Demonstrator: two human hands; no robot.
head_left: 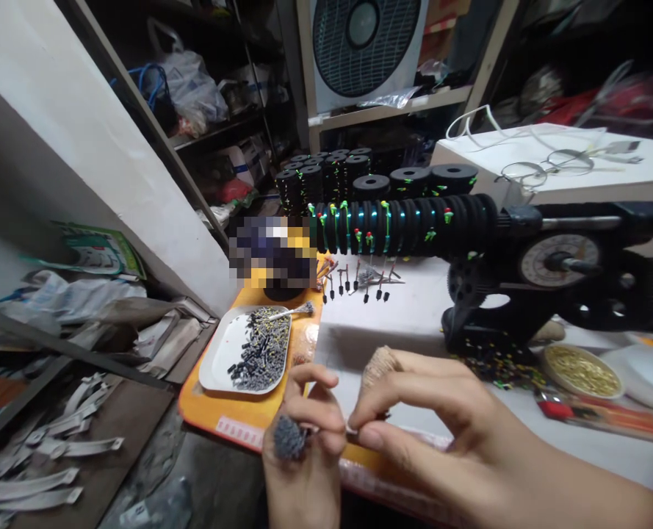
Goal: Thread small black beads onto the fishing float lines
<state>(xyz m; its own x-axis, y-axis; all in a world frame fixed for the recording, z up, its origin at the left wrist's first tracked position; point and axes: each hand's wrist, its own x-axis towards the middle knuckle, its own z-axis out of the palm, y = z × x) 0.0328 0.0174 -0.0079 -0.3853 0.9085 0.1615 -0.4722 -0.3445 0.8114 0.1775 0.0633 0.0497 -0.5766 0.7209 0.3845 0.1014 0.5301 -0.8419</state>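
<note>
My left hand (304, 433) is curled at the table's front edge and grips a bunch of small dark grey pieces (289, 438). My right hand (430, 419) reaches in from the right, thumb and forefinger pinched on a tiny piece right beside the left thumb. Just beyond the hands, a white tray (219, 360) holds a heap of the same grey pieces (260, 345). It rests on an orange board (243, 419). Further back, a horizontal spindle (403, 224) carries a row of black rings with green and red tips.
A black winding machine with a round dial (557, 264) stands at right. Stacks of black spools (359, 176) lie behind. A bowl of brass bits (579, 369), glasses (546, 165) on a white box, a fan (367, 48) and cluttered shelves (205, 117) surround the table.
</note>
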